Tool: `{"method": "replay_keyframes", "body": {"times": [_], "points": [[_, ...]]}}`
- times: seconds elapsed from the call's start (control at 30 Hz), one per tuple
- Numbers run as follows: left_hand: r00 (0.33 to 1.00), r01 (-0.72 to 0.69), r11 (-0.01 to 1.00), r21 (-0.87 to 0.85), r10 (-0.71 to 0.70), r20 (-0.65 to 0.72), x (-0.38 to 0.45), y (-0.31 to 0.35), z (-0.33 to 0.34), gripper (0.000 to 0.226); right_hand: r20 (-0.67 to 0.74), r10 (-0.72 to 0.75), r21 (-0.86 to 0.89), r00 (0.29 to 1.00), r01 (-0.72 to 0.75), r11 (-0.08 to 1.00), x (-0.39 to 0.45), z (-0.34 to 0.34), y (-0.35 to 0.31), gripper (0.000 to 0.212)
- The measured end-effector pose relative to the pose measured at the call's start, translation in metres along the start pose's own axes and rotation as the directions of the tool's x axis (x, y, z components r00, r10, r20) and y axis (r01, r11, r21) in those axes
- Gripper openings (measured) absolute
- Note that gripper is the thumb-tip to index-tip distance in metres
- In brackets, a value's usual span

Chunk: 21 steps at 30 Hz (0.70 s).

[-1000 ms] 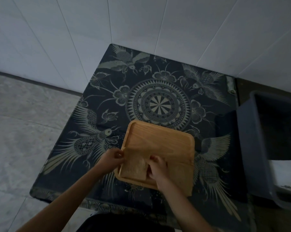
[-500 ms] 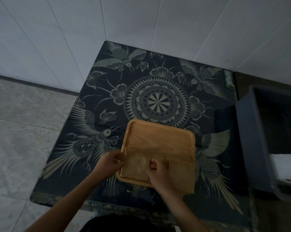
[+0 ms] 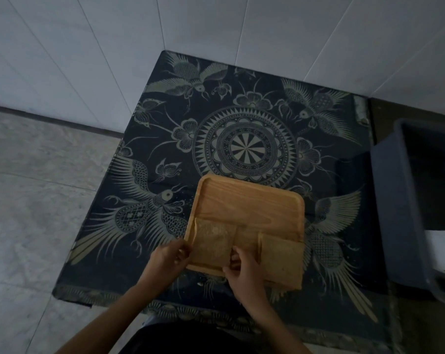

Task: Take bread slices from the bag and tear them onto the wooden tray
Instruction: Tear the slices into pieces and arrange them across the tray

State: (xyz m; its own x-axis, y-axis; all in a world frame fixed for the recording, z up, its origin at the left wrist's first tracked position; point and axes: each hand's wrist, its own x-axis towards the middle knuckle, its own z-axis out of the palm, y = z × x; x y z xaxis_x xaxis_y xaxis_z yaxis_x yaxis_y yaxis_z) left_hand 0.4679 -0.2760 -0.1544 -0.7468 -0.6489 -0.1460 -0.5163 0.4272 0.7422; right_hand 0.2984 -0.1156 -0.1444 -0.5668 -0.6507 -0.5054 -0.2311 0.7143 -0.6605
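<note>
A wooden tray (image 3: 249, 203) lies on the dark patterned table. Over its near left corner is a bread slice (image 3: 212, 241), held flat. My left hand (image 3: 169, 256) pinches the slice's left edge and my right hand (image 3: 239, 264) pinches its near right corner. A second bread slice (image 3: 281, 261) rests at the tray's near right corner and overhangs the rim toward me. No bread bag shows in this view.
The table (image 3: 244, 149) carries a bird and mandala pattern and stands in a corner of white tiled walls. A dark plastic bin (image 3: 392, 200) stands to the right with something white inside. Grey floor lies on the left.
Both hands slid a little toward me along the slice while still holding it. The head camera dipped, so the scene sits slightly higher in view.
</note>
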Motion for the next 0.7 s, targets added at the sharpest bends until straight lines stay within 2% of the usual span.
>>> {"method": "replay_keyframes", "body": {"times": [0.37, 0.7], "points": [[0.998, -0.034, 0.999, 0.026, 0.035, -0.048, -0.0088, -0.0052, 0.0049, 0.024, -0.009, -0.045, 0.005, 0.999, 0.045, 0.999, -0.0046, 0.0051, 0.0033, 0.062], [0.999, -0.002, 0.999, 0.032, 0.003, -0.051, -0.01, 0.002, 0.0059, 0.028, 0.014, -0.058, -0.032, 0.998, 0.058, 0.998, -0.0041, 0.0043, 0.0042, 0.062]]}}
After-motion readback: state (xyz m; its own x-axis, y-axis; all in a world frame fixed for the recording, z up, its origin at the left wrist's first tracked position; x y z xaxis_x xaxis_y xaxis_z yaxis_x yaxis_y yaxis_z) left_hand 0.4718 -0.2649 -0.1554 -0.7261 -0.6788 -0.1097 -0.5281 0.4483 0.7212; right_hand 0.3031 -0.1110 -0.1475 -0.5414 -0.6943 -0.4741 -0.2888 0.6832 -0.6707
